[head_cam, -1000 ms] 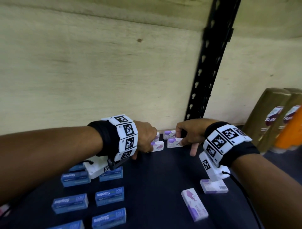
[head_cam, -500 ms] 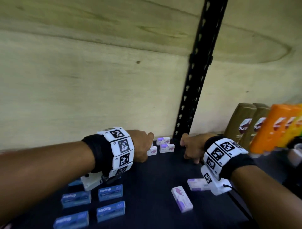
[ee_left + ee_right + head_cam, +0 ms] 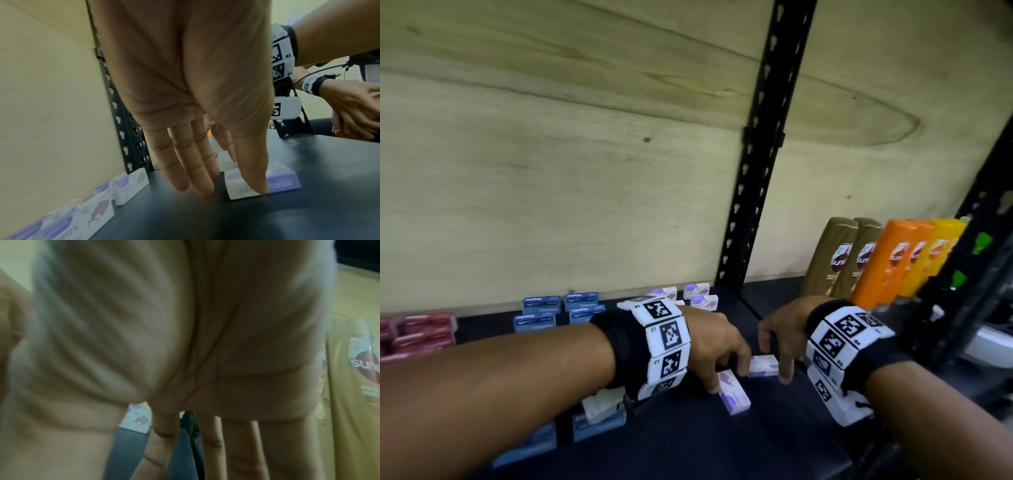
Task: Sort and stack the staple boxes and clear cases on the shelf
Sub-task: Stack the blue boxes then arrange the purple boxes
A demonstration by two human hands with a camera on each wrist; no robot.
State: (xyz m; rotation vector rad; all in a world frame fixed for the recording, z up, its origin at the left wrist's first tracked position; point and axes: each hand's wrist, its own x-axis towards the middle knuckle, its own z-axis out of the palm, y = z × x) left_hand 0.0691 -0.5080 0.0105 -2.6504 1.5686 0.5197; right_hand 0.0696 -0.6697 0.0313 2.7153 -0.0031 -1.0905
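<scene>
Two small purple-and-white staple boxes are lying loose on the dark shelf (image 3: 774,442), just below the middle of the head picture, and each hand is reaching for one.

The left hand (image 3: 714,346) is coming down over the nearer box (image 3: 734,394). This box is lying flat, and its long side is running from the upper left down to the lower right of the frame. The fingers are pointing down and spread a little. One fingertip is touching the box's left edge, and in the left wrist picture the thumb is pressing on the box top (image 3: 265,181) while the other fingers (image 3: 193,170) are sitting on the shelf beside it. The hand is open and not yet lifting anything.

The right hand (image 3: 780,337) is hanging over the other box (image 3: 763,365), which is lying flat too, with its long side going across the frame, left to right. The fingers are dropping down at both ends of it. I cannot tell if they are pinching it yet, because the right wrist picture is very blurry.

The two boxes are sitting just beside each other, nearly touching at a corner, so the hands are very close together. More purple boxes (image 3: 698,296) are waiting in a neat group at the back wall, above the hands, next to blue boxes (image 3: 558,310) further left. I think the loose pair is meant to go up there.
</scene>
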